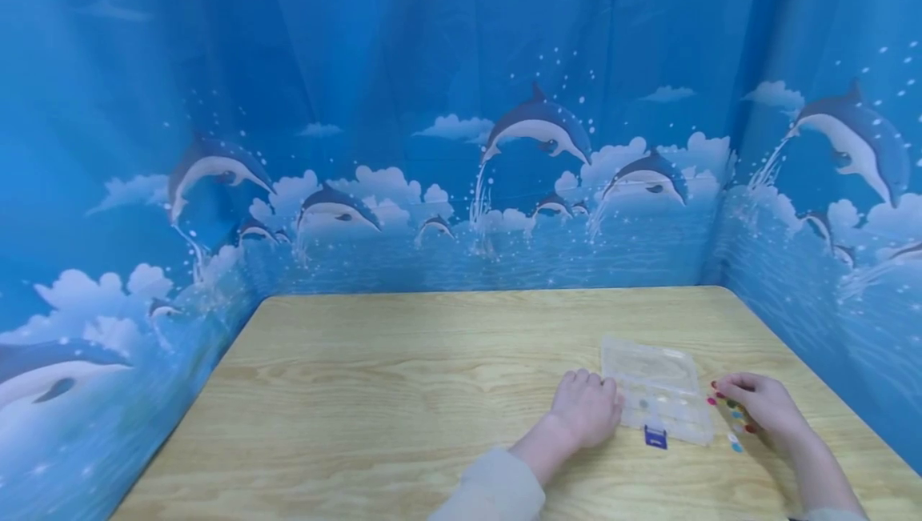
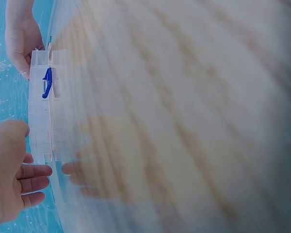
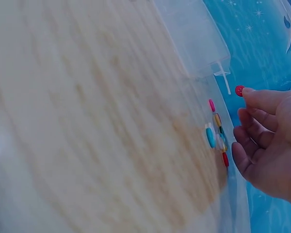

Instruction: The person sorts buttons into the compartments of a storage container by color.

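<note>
A clear plastic compartment box [image 1: 675, 428] lies with its lid [image 1: 648, 365] laid back, and a few small pieces sit in its compartments. My left hand [image 1: 587, 409] rests at the box's left end, its fingers [image 2: 35, 184] fairly straight beside the edge. A blue latch [image 1: 655, 437] sticks out from the front side. To the right of the box, my right hand [image 1: 771, 405] pinches a red button [image 3: 239, 91] between thumb and forefinger. Below that hand are several loose buttons, among them a pink one [image 3: 212, 105] and a blue one [image 3: 211, 137].
The box and buttons lie toward the right side of a wood-grain table [image 1: 396, 393]. Blue curtains [image 1: 403, 89] printed with dolphins hang behind the table and along its sides.
</note>
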